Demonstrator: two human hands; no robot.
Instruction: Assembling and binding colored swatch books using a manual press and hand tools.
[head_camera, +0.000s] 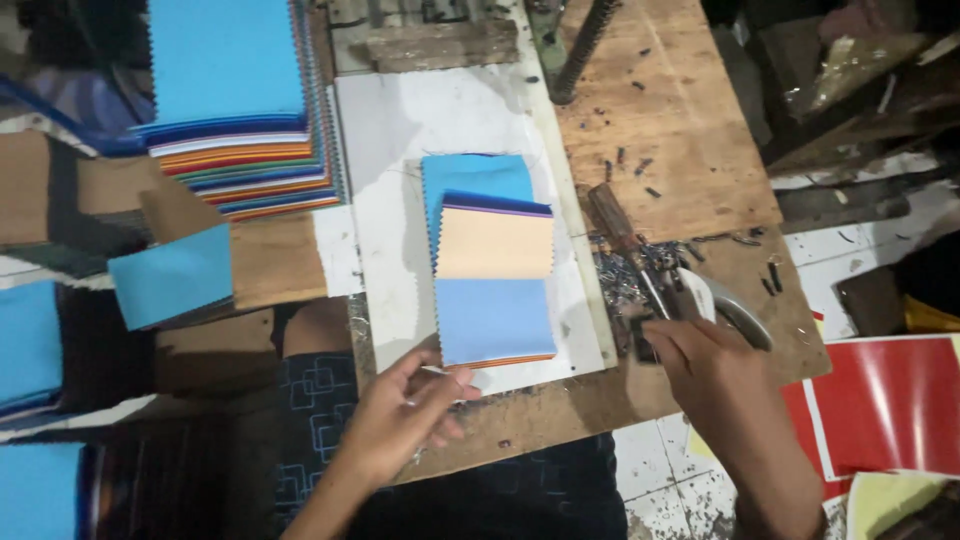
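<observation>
Head view: my left hand (400, 420) pinched a small staple just below the swatches (493, 262); my right hand (700, 365) gripped the pliers (715, 305), scrap beyond.

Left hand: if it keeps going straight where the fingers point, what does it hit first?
Probably the fanned fabric swatch stack: the left hand points up-right at its near light-blue edge, with fingers just short of it. Contact is unclear.

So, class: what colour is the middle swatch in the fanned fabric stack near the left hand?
Pale peach, between blue swatches; the head view shows it best.
</observation>
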